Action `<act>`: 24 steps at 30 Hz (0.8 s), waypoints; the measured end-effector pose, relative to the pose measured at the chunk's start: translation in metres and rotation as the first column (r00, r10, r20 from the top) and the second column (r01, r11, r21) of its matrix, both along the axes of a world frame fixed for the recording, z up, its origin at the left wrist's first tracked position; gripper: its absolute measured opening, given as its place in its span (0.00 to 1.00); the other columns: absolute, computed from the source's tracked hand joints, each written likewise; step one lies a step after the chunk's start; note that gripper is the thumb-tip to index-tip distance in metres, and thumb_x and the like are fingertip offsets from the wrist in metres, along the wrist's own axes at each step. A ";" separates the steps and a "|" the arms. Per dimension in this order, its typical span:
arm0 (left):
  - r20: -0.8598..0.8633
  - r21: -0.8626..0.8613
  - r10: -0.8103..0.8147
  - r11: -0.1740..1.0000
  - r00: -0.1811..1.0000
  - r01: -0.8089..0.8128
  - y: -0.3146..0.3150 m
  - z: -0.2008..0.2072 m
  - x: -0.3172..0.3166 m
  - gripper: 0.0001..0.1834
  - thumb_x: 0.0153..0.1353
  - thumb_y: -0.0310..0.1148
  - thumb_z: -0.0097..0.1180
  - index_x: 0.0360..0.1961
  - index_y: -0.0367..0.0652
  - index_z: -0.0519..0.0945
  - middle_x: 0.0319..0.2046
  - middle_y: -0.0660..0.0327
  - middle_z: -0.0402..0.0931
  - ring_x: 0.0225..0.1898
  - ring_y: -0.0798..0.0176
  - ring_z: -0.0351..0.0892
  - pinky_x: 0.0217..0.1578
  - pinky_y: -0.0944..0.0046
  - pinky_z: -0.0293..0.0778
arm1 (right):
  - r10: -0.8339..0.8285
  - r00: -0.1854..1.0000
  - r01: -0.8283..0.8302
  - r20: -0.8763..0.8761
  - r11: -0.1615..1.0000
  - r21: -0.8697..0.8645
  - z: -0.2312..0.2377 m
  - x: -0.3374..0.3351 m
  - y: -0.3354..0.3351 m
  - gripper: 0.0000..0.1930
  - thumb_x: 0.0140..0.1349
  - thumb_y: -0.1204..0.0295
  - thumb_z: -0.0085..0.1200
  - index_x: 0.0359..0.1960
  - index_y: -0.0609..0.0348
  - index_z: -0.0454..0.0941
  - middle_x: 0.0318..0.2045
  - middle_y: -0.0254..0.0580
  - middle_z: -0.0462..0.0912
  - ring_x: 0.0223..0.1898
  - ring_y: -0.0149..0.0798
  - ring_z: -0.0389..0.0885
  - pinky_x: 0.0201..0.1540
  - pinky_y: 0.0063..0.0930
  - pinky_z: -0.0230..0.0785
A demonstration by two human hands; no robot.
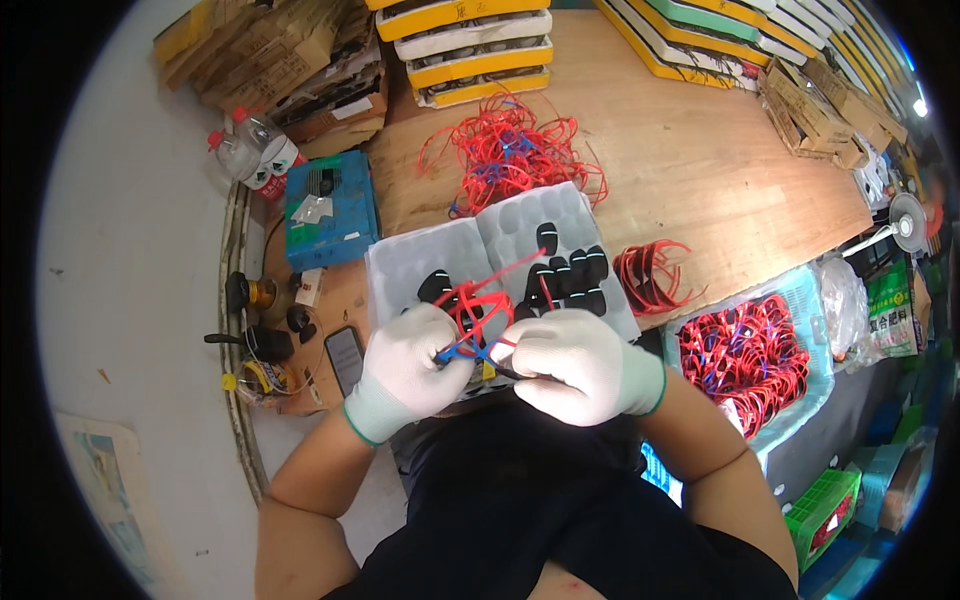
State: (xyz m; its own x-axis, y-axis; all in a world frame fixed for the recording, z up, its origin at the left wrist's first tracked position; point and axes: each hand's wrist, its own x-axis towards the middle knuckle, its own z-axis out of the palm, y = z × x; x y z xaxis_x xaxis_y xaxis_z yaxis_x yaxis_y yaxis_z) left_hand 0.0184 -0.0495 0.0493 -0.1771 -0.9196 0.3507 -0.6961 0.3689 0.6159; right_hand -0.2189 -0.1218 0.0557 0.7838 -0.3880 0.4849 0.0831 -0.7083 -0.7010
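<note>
My left hand (405, 365) and my right hand (585, 368), both in white knit gloves, are closed close together over the near edge of a pale moulded tray (415, 250). Between them runs a bundle of red wires (480, 312) with a blue part crossing low down. The left fingers pinch its left end and the right fingers its right end; a small dark piece shows at the left fingertips. Several black rounded parts (575, 278), each with a light line, sit in the tray beyond my right hand. Another black part (436, 287) lies beyond my left hand.
A tangled heap of red and blue wires (515, 150) lies behind the tray. Coiled red wires (655, 278) rest at its right. A light-blue crate (818, 365) holds more. Left are a blue box (325, 215), bottles (245, 150) and a phone (345, 358); stacked yellow-white trays (475, 50) stand behind.
</note>
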 end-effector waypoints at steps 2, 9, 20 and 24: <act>0.061 -0.136 0.072 0.989 0.996 -0.063 0.001 -0.004 -0.008 0.07 0.43 0.25 0.68 0.22 0.41 0.81 0.33 0.52 0.80 0.36 0.47 0.81 0.37 0.53 0.77 | 0.003 1.000 -0.004 -0.026 0.998 -0.065 0.003 0.003 -0.006 0.06 0.55 0.77 0.60 0.32 0.59 0.74 0.29 0.45 0.75 0.26 0.53 0.77 0.28 0.42 0.67; -0.010 -0.345 -0.040 0.938 0.999 0.034 0.009 -0.033 -0.020 0.14 0.42 0.27 0.74 0.27 0.40 0.79 0.56 0.46 0.80 0.58 0.38 0.82 0.54 0.46 0.76 | -0.074 0.995 0.073 -0.073 0.997 -0.022 0.000 0.014 0.002 0.08 0.55 0.77 0.62 0.29 0.57 0.73 0.34 0.46 0.76 0.31 0.53 0.79 0.32 0.42 0.70; -0.201 -0.173 0.092 0.977 0.975 -0.128 0.021 -0.042 -0.008 0.09 0.48 0.23 0.70 0.29 0.38 0.81 0.42 0.50 0.84 0.44 0.43 0.85 0.45 0.52 0.80 | -0.413 0.883 0.268 0.225 0.835 0.481 -0.040 0.008 0.052 0.07 0.62 0.82 0.51 0.41 0.65 0.74 0.66 0.69 0.72 0.66 0.55 0.76 0.70 0.46 0.64; -0.177 -0.226 0.110 0.963 0.978 -0.149 0.019 -0.041 -0.009 0.09 0.48 0.23 0.70 0.29 0.37 0.81 0.45 0.46 0.81 0.46 0.41 0.84 0.46 0.51 0.80 | -0.349 0.936 0.328 0.052 0.916 0.232 -0.026 0.005 0.052 0.07 0.58 0.82 0.56 0.37 0.65 0.73 0.66 0.74 0.73 0.67 0.65 0.75 0.69 0.51 0.66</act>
State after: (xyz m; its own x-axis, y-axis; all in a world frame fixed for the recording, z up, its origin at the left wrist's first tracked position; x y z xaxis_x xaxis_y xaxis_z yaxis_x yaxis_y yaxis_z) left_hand 0.0095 -0.0306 0.0078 0.0151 -0.8182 0.5748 -0.6459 0.4308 0.6302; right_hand -0.2139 -0.0701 0.0302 0.5438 -0.7252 0.4223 -0.0644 -0.5377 -0.8406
